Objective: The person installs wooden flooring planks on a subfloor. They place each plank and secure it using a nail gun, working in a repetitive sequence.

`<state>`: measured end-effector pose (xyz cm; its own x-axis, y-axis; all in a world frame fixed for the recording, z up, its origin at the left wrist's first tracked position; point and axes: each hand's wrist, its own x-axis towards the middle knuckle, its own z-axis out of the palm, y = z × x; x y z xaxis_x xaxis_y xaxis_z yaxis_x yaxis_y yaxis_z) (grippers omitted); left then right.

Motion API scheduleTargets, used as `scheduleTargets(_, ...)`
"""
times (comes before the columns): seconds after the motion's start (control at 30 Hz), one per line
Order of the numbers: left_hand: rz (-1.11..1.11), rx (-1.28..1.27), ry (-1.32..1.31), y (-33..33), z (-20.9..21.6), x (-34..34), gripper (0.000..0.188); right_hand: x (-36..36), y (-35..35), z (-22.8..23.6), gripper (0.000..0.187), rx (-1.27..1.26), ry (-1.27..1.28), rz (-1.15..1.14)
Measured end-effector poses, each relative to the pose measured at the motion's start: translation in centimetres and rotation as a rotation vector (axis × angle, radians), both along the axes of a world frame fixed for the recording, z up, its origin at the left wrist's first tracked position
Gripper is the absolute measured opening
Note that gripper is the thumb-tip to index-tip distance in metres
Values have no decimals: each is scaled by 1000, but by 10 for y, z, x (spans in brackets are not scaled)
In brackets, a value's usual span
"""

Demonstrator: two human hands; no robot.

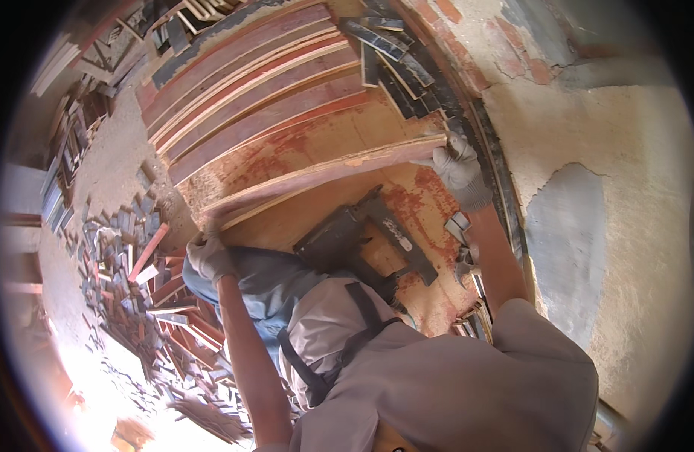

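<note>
Both gloved hands, left (pixel 209 256) and right (pixel 458 167), apparently pinch the long plank's (pixel 324 175) ends.

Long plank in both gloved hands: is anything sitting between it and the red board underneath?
Yes. The dark nail gun lies on the red board just on the near side of the long plank, between the left hand and the right hand, which grip its ends. Nothing visible lies directly under the plank.

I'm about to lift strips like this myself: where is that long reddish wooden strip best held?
At its two ends, one hand from each side. The long wooden strip is thin and spans the board, so a middle grip would probably let it sag. The gloved left hand and right hand hold it that way.
</note>
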<state>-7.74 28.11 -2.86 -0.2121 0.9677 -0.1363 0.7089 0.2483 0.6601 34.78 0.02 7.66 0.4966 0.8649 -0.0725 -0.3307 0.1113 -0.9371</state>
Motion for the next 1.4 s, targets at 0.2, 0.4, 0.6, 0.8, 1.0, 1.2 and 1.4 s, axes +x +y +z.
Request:
scheduleTargets(0.2,-16,21,-67,-1,0,-4,41,-25,-16,19,29,-174,-322,-230)
scheduleTargets(0.4,10,-30,-62,4,1,-3,44,-18,-11,13,27,-250,63,-454)
scheduleTargets(0.6,1,-49,-6,7,5,-3,49,-1,-17,9,32,-707,222,-539)
scheduleTargets(0.8,79,-94,2,5,19,7,49,2,-8,7,32,-786,271,-494)
scheduleTargets(1.0,39,-54,-27,8,0,-8,43,3,-8,0,38,-726,252,-455)
scheduleTargets(1.2,-455,164,720,20,-45,-42,35,-2,-13,-6,41,-686,81,-400)
scheduleTargets(1.4,-9,73,-377,10,-41,-37,31,10,-20,-20,33,-612,112,-186)
